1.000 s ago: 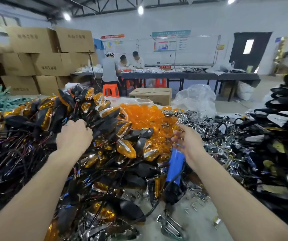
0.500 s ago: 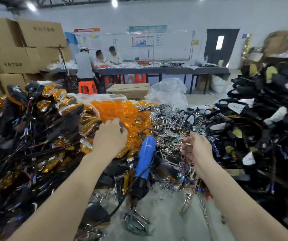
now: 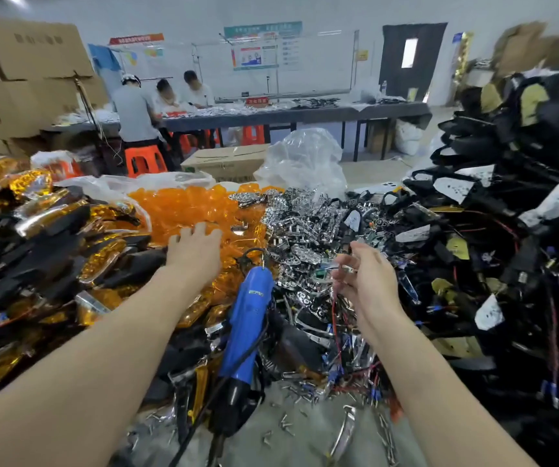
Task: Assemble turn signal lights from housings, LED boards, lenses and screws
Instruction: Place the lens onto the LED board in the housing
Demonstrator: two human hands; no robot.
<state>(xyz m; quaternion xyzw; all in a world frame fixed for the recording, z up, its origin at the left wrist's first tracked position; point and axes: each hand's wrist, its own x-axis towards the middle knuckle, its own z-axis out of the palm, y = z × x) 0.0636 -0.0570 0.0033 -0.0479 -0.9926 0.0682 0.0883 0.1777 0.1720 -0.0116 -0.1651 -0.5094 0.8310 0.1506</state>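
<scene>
My left hand [image 3: 194, 252] reaches forward with fingers spread, fingertips at the near edge of the heap of orange lenses [image 3: 183, 208]. My right hand [image 3: 367, 276] is raised over the pile of chrome reflectors and LED boards [image 3: 305, 217]. It pinches a small LED board [image 3: 345, 268] whose red wire hangs down below the fingers. A blue electric screwdriver [image 3: 249, 320] lies between my forearms, tip toward me. Black housings with wires [image 3: 507, 203] are piled high on the right. Loose screws [image 3: 285, 426] lie scattered on the grey tabletop near me.
Assembled amber-and-black lights [image 3: 42, 230] are stacked on the left. Clear plastic bags [image 3: 305, 160] and a cardboard box [image 3: 224, 161] stand behind the piles. Three people work at a long table [image 3: 305, 114] at the back, with stacked cartons [image 3: 29, 79] far left.
My left hand left the assembled lights on the left and moved right to the orange lenses. My right hand came up from the chrome pile with a wired board. The view swung right.
</scene>
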